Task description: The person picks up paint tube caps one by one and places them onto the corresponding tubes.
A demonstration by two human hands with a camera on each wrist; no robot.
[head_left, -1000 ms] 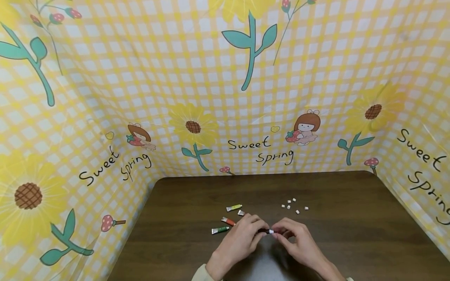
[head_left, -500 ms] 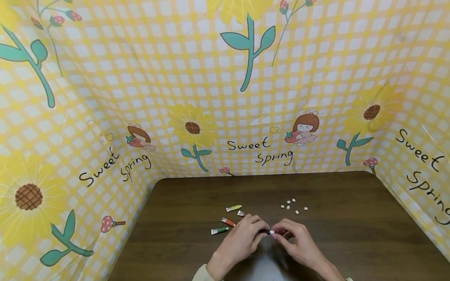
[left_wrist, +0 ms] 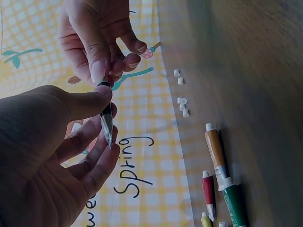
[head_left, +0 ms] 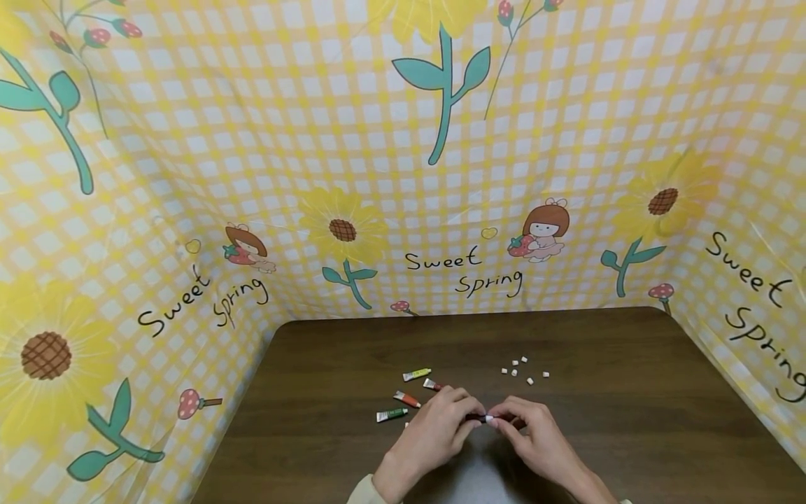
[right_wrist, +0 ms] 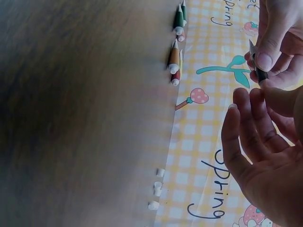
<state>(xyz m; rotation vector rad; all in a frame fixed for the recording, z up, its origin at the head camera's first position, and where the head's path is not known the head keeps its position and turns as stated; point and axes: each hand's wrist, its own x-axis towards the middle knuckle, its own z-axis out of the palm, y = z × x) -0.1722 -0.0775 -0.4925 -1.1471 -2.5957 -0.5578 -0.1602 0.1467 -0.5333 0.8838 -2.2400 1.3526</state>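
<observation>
Between both hands is a small black paint tube (head_left: 476,418) with a silver flattened end (left_wrist: 108,130). My left hand (head_left: 441,425) pinches the tube's body between thumb and fingers. At the tube's other end, my right hand (head_left: 543,437) pinches the white cap (head_left: 489,419) with thumb and fingertip; the cap is mostly covered by the fingers in both wrist views. The right hand's other fingers (right_wrist: 232,127) spread loosely. Beside the left hand lie a green paint tube (head_left: 392,415), an orange one (head_left: 407,399), a dark red one (head_left: 433,385) and a yellow one (head_left: 417,375).
Several small white caps (head_left: 514,373) lie scattered on the dark wooden table (head_left: 302,434), beyond the right hand. A yellow checked cloth (head_left: 441,210) with printed flowers surrounds the table's back and sides. A small white bit (head_left: 406,424) peeks out beside the left hand.
The head view has shifted slightly. Both hands keep the same hold on the black paint tube, with hardly any movement. A little more of the dark red tube shows past the left hand.
</observation>
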